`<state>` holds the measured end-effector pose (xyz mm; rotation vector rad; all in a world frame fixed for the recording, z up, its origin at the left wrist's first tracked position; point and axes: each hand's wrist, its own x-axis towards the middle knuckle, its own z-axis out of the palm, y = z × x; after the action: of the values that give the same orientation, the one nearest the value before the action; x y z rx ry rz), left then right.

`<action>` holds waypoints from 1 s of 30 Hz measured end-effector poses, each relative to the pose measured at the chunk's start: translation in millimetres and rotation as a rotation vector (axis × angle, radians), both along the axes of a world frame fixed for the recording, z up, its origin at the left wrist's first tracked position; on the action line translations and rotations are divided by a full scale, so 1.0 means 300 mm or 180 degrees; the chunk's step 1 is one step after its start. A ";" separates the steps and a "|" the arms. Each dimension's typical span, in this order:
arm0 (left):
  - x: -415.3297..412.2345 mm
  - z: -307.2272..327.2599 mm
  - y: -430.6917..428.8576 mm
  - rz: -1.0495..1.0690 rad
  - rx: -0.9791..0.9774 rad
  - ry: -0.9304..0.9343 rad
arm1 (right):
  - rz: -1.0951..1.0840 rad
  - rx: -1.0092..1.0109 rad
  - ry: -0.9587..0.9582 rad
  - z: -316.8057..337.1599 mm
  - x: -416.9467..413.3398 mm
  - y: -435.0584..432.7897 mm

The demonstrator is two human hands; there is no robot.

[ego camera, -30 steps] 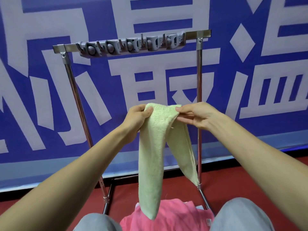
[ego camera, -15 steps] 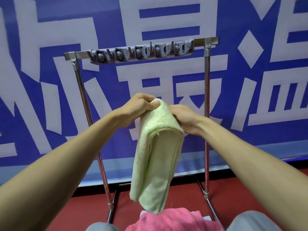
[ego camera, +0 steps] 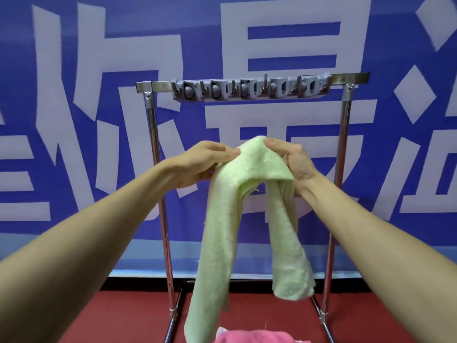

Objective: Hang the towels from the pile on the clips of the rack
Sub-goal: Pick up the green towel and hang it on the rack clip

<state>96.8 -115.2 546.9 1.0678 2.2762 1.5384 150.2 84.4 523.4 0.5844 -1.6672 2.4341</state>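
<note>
A pale green towel [ego camera: 222, 219] hangs from both my hands in front of the metal rack [ego camera: 158, 169]. My left hand [ego camera: 207, 159] pinches its top edge on the left, and my right hand [ego camera: 291, 159] grips the top fold on the right. Two ends of the towel droop down, the left one longer. A grey strip of clips [ego camera: 249, 89] runs along the rack's top bar, above my hands, with nothing hanging on it. A pink towel [ego camera: 252, 337] from the pile shows at the bottom edge.
The rack stands on a red floor [ego camera: 123, 315] against a blue banner with large white characters [ego camera: 284, 45]. Its right upright [ego camera: 341, 157] rises just beyond my right hand.
The towel, bunched and folded half a second ago, now spreads into two hanging ends. My hands have moved slightly apart, and the view has come closer to the rack.
</note>
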 end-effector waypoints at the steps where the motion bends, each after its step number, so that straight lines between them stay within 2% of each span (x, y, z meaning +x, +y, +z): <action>1: -0.008 -0.003 -0.016 -0.0082 0.0007 -0.0051 | -0.0124 -0.0025 0.0023 0.018 -0.012 -0.009; 5: -0.037 -0.023 -0.073 -0.0343 -0.0002 -0.0298 | -0.0258 -0.0073 -0.0075 0.079 -0.068 -0.048; 13: -0.136 -0.021 -0.163 -0.0228 0.0376 -0.0297 | -0.0162 -0.0294 -0.0157 0.165 -0.220 -0.161; 21: -0.296 0.159 -0.247 0.0323 0.1460 -0.0057 | -0.0049 -0.0824 0.0006 0.239 -0.424 -0.275; 30: -0.458 0.310 -0.283 0.0852 0.1726 0.0503 | -0.0159 -0.1208 0.0042 0.376 -0.637 -0.413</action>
<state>-40.6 -200.1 639.9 1.0590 2.2263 2.3508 -40.8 -39.4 636.2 0.4928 -1.1503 2.6038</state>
